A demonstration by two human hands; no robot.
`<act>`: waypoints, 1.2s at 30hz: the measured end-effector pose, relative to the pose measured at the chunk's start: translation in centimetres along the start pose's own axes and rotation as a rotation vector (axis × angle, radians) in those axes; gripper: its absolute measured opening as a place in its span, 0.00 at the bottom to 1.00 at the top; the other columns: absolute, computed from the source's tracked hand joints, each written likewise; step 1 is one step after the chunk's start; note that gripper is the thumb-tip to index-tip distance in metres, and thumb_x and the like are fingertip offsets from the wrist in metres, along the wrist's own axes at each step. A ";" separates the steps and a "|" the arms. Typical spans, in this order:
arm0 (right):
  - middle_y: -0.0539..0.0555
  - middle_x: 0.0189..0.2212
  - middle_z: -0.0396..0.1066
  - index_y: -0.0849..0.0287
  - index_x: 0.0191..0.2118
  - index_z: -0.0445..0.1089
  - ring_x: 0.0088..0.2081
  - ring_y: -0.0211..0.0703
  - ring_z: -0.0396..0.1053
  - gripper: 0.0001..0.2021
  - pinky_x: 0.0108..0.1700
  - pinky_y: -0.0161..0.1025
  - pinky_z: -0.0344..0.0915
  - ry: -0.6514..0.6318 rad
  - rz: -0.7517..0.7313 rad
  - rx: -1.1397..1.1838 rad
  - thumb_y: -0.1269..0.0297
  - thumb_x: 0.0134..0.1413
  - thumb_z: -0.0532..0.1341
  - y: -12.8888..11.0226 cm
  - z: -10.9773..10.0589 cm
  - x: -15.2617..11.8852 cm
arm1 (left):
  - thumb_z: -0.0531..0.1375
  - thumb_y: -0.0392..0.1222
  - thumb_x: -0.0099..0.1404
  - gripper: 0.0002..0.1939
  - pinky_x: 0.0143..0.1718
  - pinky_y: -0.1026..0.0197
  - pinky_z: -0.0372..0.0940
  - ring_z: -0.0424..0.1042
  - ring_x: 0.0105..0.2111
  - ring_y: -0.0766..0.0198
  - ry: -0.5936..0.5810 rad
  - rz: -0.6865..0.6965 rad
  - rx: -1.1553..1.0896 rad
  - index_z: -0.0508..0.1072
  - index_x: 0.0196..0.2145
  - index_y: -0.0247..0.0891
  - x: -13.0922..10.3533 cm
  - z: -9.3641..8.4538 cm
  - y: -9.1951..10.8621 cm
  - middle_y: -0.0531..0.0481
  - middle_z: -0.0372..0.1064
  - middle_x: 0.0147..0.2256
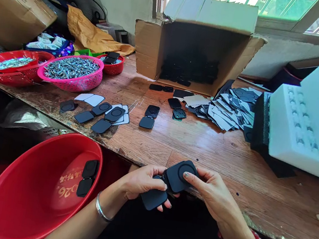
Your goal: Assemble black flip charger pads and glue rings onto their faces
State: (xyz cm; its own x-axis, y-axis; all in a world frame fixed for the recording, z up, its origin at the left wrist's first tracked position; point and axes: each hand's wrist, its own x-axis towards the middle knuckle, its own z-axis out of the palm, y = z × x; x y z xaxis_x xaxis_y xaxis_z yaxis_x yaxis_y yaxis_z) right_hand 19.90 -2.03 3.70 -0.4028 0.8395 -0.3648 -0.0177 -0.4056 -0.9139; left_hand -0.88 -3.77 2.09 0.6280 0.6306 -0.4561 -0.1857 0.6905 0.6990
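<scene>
Over the table's front edge I hold a black two-panel folding charging pad (180, 176), opened out at its hinge. My left hand (146, 183) grips the lower panel, thumb on top near the hinge. My right hand (212, 187) holds the upper panel, its thumb pressing beside the ring mark. Farther back on the table lie one similar unfolded pad (147, 122) and another with an uncovered panel (179, 113). To the left, more unfolded pads (101, 125) rest partly on white-backed sheets (122, 119).
A red tub (36, 157) at lower left holds one pad. Pink (69, 84) and red baskets (114, 69) of small metal parts stand at back left. An open carton (147, 50) containing black pieces stands behind a heap of cut sheets (227, 109). White foam trays (290, 127) are at right.
</scene>
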 end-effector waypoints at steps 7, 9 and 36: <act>0.56 0.30 0.77 0.63 0.36 0.78 0.26 0.40 0.73 0.17 0.32 0.37 0.69 -0.036 0.009 -0.019 0.51 0.50 0.69 0.3 -0.2 0.0 | 0.63 0.35 0.53 0.19 0.25 0.65 0.73 0.78 0.27 0.61 0.003 -0.025 0.035 0.72 0.45 0.36 0.2 0.3 0.0 0.43 0.77 0.37; 0.56 0.30 0.77 0.63 0.36 0.77 0.27 0.41 0.73 0.18 0.33 0.37 0.69 -0.023 0.021 -0.033 0.51 0.49 0.69 0.3 -0.3 0.0 | 0.63 0.35 0.53 0.20 0.26 0.64 0.73 0.78 0.27 0.61 0.004 -0.026 0.038 0.72 0.46 0.36 0.2 0.3 0.0 0.43 0.77 0.37; 0.57 0.30 0.76 0.62 0.31 0.78 0.27 0.42 0.71 0.17 0.29 0.38 0.70 0.116 -0.066 -0.263 0.50 0.48 0.68 0.3 -0.2 -0.1 | 0.63 0.35 0.55 0.19 0.26 0.64 0.73 0.78 0.27 0.62 0.000 -0.029 0.047 0.71 0.46 0.36 0.3 0.6 -0.2 0.43 0.77 0.38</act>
State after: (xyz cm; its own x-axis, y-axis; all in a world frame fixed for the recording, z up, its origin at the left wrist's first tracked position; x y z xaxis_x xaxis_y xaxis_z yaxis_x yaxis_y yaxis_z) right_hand 20.15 -2.18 3.48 -0.3011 0.9028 -0.3070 0.2031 -0.2538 -0.9457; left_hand -0.20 -3.92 2.12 0.6326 0.6107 -0.4764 -0.1315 0.6908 0.7110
